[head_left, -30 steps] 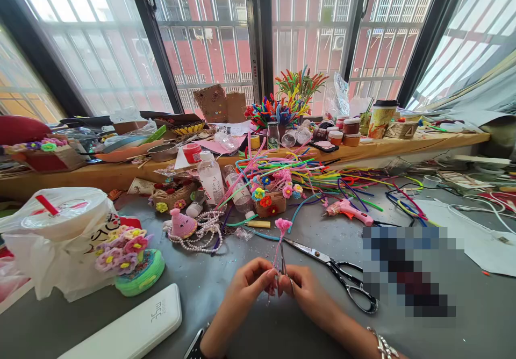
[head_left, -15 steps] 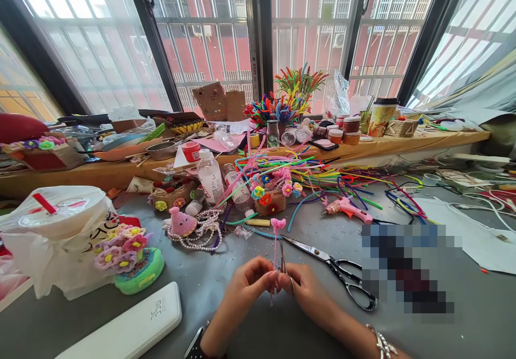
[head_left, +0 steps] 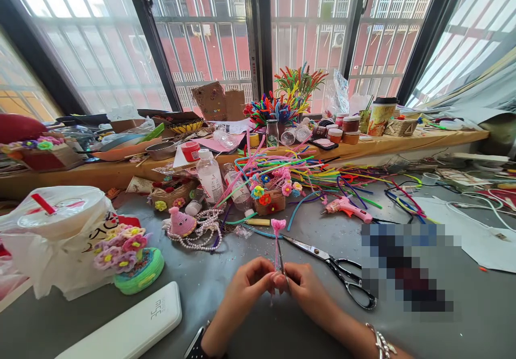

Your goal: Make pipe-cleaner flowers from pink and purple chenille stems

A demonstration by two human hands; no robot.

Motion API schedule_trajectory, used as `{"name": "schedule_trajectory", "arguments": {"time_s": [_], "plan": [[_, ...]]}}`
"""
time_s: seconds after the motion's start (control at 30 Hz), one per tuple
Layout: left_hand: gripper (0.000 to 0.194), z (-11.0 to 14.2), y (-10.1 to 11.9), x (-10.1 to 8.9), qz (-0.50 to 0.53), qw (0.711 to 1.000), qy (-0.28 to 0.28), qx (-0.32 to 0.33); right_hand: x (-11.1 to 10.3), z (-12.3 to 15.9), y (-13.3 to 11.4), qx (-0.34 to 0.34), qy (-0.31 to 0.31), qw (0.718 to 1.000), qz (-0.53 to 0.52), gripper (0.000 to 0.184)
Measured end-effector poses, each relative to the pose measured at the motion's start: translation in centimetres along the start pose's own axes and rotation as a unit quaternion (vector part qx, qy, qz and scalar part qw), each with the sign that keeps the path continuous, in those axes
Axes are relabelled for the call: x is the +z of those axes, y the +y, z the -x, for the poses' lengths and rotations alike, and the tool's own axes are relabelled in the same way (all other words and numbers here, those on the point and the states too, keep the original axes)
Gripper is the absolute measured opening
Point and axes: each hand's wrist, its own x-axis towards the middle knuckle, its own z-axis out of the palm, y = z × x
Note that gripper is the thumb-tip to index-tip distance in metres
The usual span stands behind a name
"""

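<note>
A pink pipe-cleaner flower (head_left: 278,224) stands upright above my fingers, its thin stem running down between my hands. My left hand (head_left: 256,284) pinches the stem between thumb and forefinger. In my right hand (head_left: 304,286) is a pair of small scissors (head_left: 281,257), slim metal blades pointing up and lying along the stem just below the flower head. The fingertips of both hands meet around the stem, so part of it and most of the scissors' handle are hidden. Large black-handled scissors (head_left: 330,262) lie on the table just beyond my right hand.
A pink glue gun (head_left: 347,208) and a heap of coloured pipe cleaners (head_left: 318,173) lie further back. Left stand a white power bank (head_left: 133,321), a flower ornament on a green base (head_left: 139,270) and a bagged drink cup (head_left: 60,224). Pearl strings (head_left: 209,230) lie behind my hands.
The small scissors have tilted slightly left, and their blades, a little apart before, now look closer together against the stem. Both hands stay nearly in place.
</note>
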Motion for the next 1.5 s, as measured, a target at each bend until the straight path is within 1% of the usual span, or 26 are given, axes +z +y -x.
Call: {"name": "schedule_trajectory", "arguments": {"time_s": [0.13, 0.27, 0.43, 0.57, 0.77, 0.9, 1.33, 1.5], "plan": [[0.024, -0.08, -0.13, -0.10, -0.008, 1.000, 0.017, -0.004, 0.06, -0.19, 0.33, 0.008, 0.017, 1.000, 0.020, 0.050], [0.026, -0.05, -0.01, -0.11, -0.020, 0.999, 0.028, -0.012, 0.06, -0.20, 0.34, 0.009, 0.010, 1.000, 0.020, 0.051], [0.023, 0.04, 0.00, -0.12, -0.013, 1.000, 0.019, -0.004, -0.05, 0.06, -0.20, -0.006, -0.006, 1.000, 0.012, 0.059], [0.023, 0.04, 0.16, -0.08, -0.009, 1.000, 0.017, -0.002, -0.12, 0.11, -0.38, 0.002, -0.016, 1.000, 0.017, 0.059], [0.021, 0.00, 0.32, -0.02, -0.011, 1.000, 0.021, 0.003, -0.09, 0.12, -0.37, 0.008, -0.001, 1.000, 0.012, 0.057], [0.021, 0.10, 0.05, -0.03, -0.008, 1.000, 0.007, 0.003, -0.08, 0.14, -0.37, 0.005, -0.007, 1.000, 0.009, 0.057], [0.025, -0.03, 0.10, 0.04, -0.015, 1.000, 0.005, -0.004, -0.07, 0.13, -0.32, 0.005, -0.008, 1.000, 0.018, 0.059], [0.025, -0.01, -0.18, -0.09, -0.022, 1.000, 0.008, -0.008, -0.02, 0.12, -0.02, 0.012, 0.011, 1.000, 0.022, 0.054]]}}
